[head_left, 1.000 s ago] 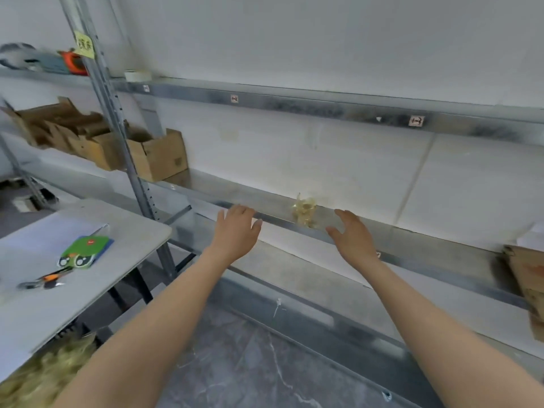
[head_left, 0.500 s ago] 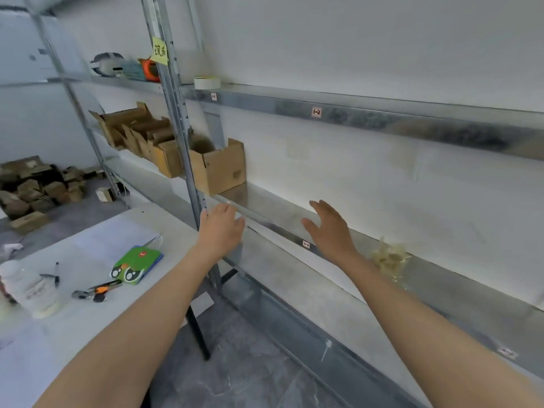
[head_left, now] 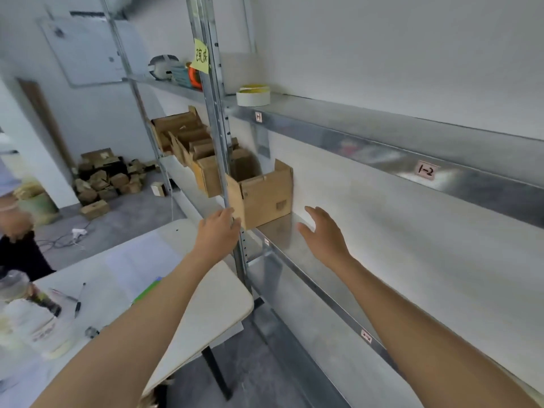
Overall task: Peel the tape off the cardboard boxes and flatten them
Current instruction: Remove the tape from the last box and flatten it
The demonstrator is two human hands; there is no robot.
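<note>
Nearest, a white table [head_left: 212, 304] is seen lower left, with a pen [head_left: 79, 301] lying on it. Both forearms are stretched toward a metal rack.

Left hand [head_left: 216, 231]: fingers are kept loose and uncurled and nothing is gripped. It is held at the upright post [head_left: 219, 148], just beside the front corner of the open cardboard box [head_left: 265, 195]. Contact with the post or the box can't be confirmed.

Right hand [head_left: 322, 231]: it is spread flat and empty, above the middle shelf [head_left: 282, 237]. It is placed just right of that box and apart from it.

The box is seated upright on the middle shelf, beside the post. More open boxes [head_left: 188, 142] are lined up behind it at the same level.

A tape roll [head_left: 253, 95] is set on the upper shelf [head_left: 353, 134], and a yellow note [head_left: 201, 58] is stuck to the post. Farthest back, a pile of cartons [head_left: 106, 178] is heaped on the floor by the wall.
</note>
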